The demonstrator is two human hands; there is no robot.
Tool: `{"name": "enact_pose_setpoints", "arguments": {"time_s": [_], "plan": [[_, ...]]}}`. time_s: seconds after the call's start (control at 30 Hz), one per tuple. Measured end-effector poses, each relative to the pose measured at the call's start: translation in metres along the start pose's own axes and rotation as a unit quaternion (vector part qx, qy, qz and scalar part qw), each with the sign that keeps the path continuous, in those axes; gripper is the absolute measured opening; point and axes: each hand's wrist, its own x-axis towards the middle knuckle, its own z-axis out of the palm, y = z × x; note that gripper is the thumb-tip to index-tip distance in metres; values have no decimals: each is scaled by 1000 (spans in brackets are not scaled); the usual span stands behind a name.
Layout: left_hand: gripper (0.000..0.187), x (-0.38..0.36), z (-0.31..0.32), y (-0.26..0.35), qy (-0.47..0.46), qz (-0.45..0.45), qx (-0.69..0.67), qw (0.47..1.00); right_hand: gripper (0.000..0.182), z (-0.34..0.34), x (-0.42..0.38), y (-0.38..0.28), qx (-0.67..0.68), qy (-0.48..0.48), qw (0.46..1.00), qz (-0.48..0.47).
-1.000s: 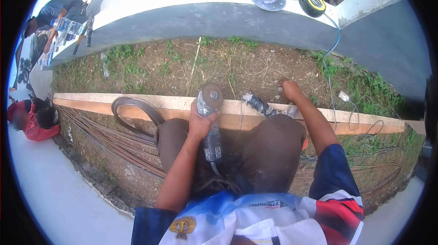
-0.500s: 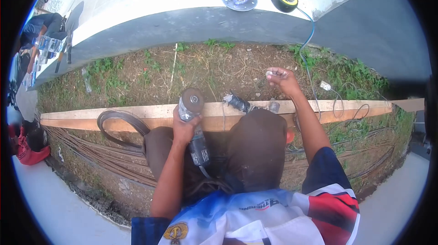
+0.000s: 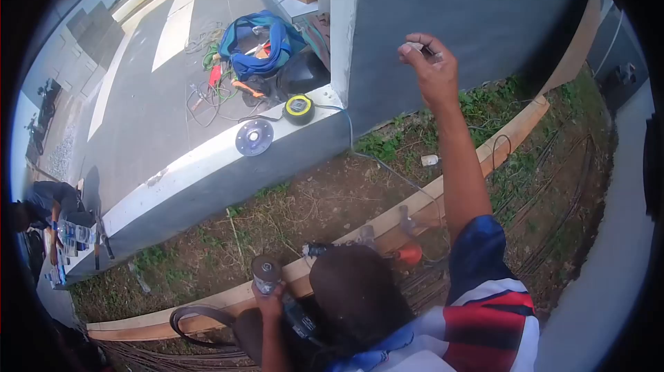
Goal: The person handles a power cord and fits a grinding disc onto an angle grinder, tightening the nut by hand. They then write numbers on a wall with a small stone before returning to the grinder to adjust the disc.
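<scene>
My left hand (image 3: 268, 297) is wrapped round the head of an angle grinder (image 3: 299, 318), whose dark round disc (image 3: 266, 267) faces up. The grinder's body lies along my thigh. My right hand (image 3: 437, 71) is raised in front of the grey wall, its fingers closed on a small whitish piece (image 3: 415, 47) that I cannot identify. A long wooden plank (image 3: 207, 308) runs beneath my knees. Past my right knee sits an orange-red object (image 3: 409, 253), partly hidden.
On the white ledge lie a metal disc (image 3: 254, 138) and a round black-and-yellow thing (image 3: 299, 109). Behind them is a blue tool bag (image 3: 263, 43) with cords. A blue cable (image 3: 377, 159) crosses the soil. Another person (image 3: 59, 206) crouches at far left beside bottles.
My view has swung right and up. My right hand has risen from over the soil to in front of the wall, still pinching the whitish piece. My left hand keeps the grinder.
</scene>
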Motion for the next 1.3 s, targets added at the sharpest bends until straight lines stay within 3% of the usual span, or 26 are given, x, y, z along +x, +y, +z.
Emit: {"name": "enact_pose_setpoints", "arguments": {"time_s": [0.1, 0.3, 0.7, 0.8, 0.9, 1.0, 1.2, 1.3], "plan": [[74, 1, -1, -1, -3, 9, 6, 1000, 22, 10, 24, -20, -38, 22, 992, -115], [72, -1, 2, 4, 10, 6, 18, 1000, 19, 30, 52, -15, -117, 83, 962, -232], [71, -5, 5, 14, 11, 5, 21, 1000, 11, 49, 61, -22, -261, 142, 874, -385], [70, -4, 3, 12, 8, 3, 22, 1000, 11, 49, 46, 10, -288, 145, 858, -399], [70, -3, 3, 9, 17, 11, 36, 999, 13, 43, 38, 19, -269, 135, 882, -362], [71, -5, 3, 13, 13, -8, 36, 999, 16, 40, 32, 12, -105, 103, 966, -214], [71, 0, 0, 2, 9, 2, 35, 999, 17, 25, 59, -13, -182, 140, 919, -321], [72, -3, 3, 10, 17, -17, 40, 999, 21, 25, 68, -22, -230, 137, 911, -315]]}}
